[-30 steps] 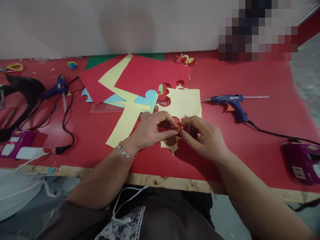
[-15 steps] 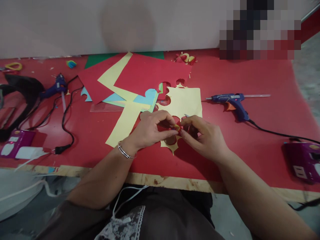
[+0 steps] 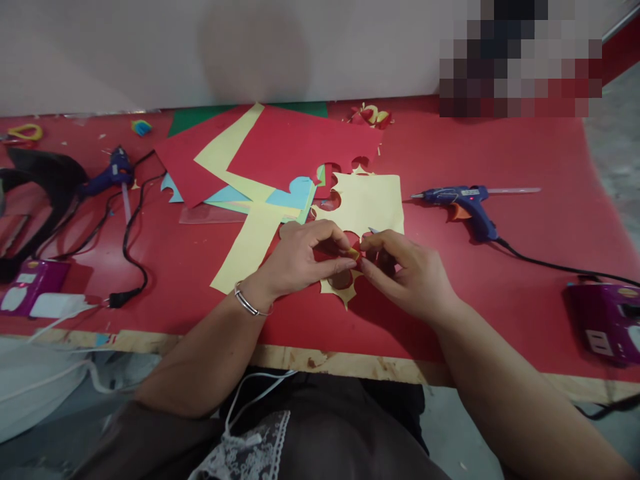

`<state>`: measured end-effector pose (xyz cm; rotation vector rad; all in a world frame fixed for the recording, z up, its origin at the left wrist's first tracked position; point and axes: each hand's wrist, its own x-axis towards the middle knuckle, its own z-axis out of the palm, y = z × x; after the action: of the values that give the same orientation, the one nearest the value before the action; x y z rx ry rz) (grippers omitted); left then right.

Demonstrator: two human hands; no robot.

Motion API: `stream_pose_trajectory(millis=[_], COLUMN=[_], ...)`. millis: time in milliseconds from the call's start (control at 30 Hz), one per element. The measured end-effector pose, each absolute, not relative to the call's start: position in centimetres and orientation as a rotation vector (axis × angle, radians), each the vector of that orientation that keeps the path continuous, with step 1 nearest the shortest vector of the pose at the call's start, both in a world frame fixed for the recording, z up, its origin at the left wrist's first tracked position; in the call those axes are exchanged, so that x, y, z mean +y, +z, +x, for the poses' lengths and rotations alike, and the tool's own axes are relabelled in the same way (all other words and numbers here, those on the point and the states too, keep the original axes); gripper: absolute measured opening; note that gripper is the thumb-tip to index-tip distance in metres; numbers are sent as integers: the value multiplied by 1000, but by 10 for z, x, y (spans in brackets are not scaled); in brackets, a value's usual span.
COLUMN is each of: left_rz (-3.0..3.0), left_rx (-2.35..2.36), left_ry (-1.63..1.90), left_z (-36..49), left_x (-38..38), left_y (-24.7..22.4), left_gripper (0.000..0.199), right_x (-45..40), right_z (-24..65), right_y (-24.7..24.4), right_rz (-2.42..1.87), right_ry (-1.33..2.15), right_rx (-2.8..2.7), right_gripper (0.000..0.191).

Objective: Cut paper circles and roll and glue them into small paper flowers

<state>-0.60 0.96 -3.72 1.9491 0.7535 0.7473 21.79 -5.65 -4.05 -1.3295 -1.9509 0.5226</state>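
Note:
My left hand [image 3: 305, 257] is closed, with thumb and forefinger pinching a small yellow-and-red paper piece [image 3: 354, 255]. My right hand [image 3: 415, 273] is closed too, its thumb and fingertips meeting the right end of that piece. A grey pointed tip [image 3: 373, 231] shows beyond my right forefinger; I cannot tell what it belongs to, as the fingers hide the rest. Under and behind both hands lies a pale yellow paper sheet [image 3: 373, 200] with rounded bites cut from its edges.
A blue glue gun [image 3: 465, 197] lies at right, its cord running towards a purple power socket [image 3: 605, 323]. Red paper [image 3: 295, 143] and other coloured sheets spread behind my left hand. At left are another glue gun [image 3: 117, 170], cables and a second purple socket [image 3: 37, 283].

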Motion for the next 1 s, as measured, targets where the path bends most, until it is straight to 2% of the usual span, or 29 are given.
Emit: stream_pose_trajectory(millis=[567,767,1000], left_rz=[1792,1801,1800], left_rx=[709,719,734], left_ry=[744,739,719], left_z=[-5,-5,-6], left_x=[9,9,10], left_y=[-42,-41,-39], left_gripper=[16,23,22], right_x=[-57,-57,-57], right_z=[217,217,217], right_y=[-41,-42,-42], right_rz=[-1285,-1282,-1271], right_ry=[478,471,474], right_rx=[-1960,-1963,-1965], right_gripper=[4,4,5])
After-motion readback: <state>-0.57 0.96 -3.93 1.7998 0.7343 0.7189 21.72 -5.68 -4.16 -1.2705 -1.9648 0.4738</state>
